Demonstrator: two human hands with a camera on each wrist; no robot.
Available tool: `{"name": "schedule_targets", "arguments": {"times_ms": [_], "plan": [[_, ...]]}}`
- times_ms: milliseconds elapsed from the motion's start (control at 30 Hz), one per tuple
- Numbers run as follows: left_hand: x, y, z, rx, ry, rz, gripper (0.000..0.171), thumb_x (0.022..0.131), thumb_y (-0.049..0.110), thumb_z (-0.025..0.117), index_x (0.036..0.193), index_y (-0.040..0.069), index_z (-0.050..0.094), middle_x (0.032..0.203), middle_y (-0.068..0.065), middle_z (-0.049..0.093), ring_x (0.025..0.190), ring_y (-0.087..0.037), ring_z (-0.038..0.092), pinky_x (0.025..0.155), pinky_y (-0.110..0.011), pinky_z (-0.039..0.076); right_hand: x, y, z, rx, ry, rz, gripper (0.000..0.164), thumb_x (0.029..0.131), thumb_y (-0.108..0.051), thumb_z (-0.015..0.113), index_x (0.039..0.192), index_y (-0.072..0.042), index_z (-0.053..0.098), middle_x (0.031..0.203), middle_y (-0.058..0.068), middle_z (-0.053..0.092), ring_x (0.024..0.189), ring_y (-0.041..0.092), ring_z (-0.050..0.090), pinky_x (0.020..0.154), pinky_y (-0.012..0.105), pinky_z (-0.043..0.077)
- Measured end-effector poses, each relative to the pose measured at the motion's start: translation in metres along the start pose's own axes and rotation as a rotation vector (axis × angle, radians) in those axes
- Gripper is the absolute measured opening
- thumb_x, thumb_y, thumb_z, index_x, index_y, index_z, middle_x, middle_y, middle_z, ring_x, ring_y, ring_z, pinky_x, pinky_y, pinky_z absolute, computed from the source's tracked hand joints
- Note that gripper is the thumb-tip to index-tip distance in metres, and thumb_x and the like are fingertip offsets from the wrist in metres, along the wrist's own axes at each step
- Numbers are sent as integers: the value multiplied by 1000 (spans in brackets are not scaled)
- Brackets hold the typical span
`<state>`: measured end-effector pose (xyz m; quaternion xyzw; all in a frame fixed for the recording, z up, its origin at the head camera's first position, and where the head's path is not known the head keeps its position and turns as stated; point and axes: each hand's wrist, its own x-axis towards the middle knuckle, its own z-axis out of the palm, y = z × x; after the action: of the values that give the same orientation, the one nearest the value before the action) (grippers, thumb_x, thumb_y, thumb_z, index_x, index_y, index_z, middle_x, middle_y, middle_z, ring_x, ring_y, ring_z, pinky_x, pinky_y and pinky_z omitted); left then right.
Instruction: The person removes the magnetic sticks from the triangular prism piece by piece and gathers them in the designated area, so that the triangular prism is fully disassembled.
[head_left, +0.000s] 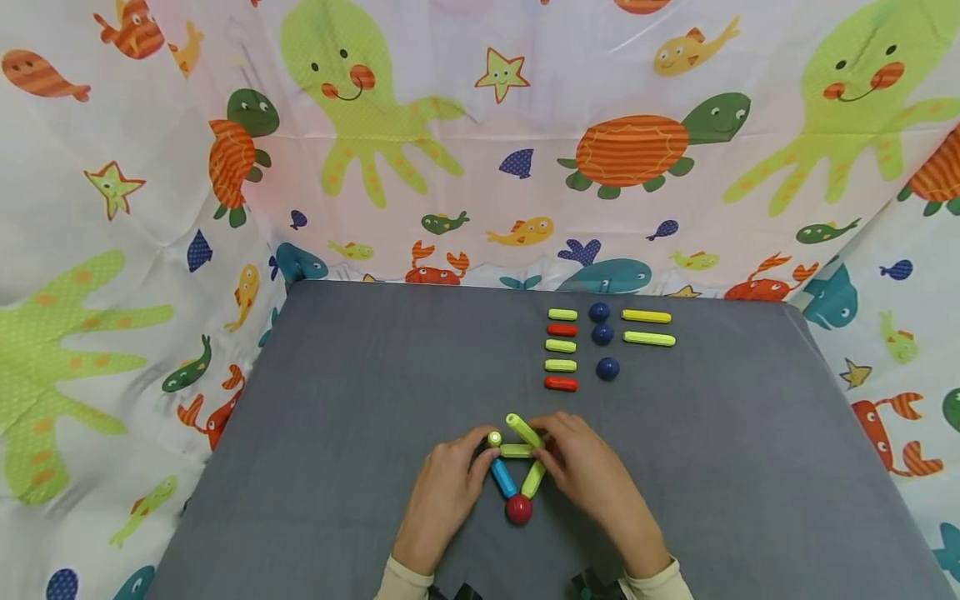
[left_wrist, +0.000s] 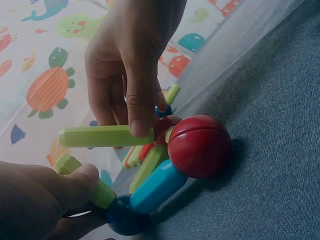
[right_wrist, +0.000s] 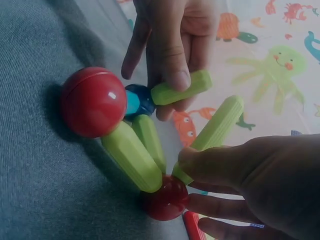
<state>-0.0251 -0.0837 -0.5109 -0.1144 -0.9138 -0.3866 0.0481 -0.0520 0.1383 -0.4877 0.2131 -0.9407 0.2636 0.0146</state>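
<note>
A triangle of toy rods and balls lies on the table. Its near corner is a red ball [head_left: 518, 509]; a blue rod [head_left: 503, 479] and a lime rod [head_left: 533, 480] run from it. The blue rod meets a dark blue ball [left_wrist: 127, 215], the lime one a smaller-looking red ball [right_wrist: 167, 197]. Another lime rod [head_left: 515, 451] joins these far corners. My left hand [head_left: 446, 487] pinches a raised lime rod [right_wrist: 186, 88] at the dark blue ball. With thumb and fingers, my right hand [head_left: 596, 473] pinches a second, tilted lime rod [right_wrist: 220, 122] at the right red ball.
Beyond the hands, short lime rods [head_left: 561, 346] and red rods [head_left: 561, 383] form a column. Right of it stand dark blue balls [head_left: 607, 368] and two longer yellowish rods [head_left: 648, 339]. A patterned sea-animal curtain [head_left: 465, 167] borders the grey table [head_left: 360, 375].
</note>
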Motion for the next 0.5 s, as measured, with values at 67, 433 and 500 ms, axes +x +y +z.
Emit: {"name": "schedule_targets", "arguments": {"times_ms": [67, 433, 500], "plan": [[0, 0, 0, 1, 0, 2, 22, 101, 22, 75, 123, 19, 74, 92, -4, 77, 61, -2, 60, 49, -22, 43, 0, 1, 0, 6, 8, 8, 34, 88, -10, 88, 120, -13, 74, 101, -4, 67, 88, 11, 55, 76, 32, 53], [0, 2, -1, 5, 1, 21, 22, 101, 22, 74, 122, 17, 74, 94, -3, 77, 66, -5, 64, 52, -22, 47, -5, 4, 3, 47, 42, 14, 32, 88, -9, 88, 117, -14, 73, 96, -6, 68, 88, 11, 60, 76, 34, 55], [0, 1, -1, 2, -4, 17, 21, 101, 22, 74, 122, 17, 74, 94, -3, 77, 65, -4, 63, 52, -22, 46, -5, 5, 3, 59, 47, 23, 33, 88, -9, 88, 117, -14, 73, 96, -6, 69, 87, 13, 61, 76, 35, 55]]}}
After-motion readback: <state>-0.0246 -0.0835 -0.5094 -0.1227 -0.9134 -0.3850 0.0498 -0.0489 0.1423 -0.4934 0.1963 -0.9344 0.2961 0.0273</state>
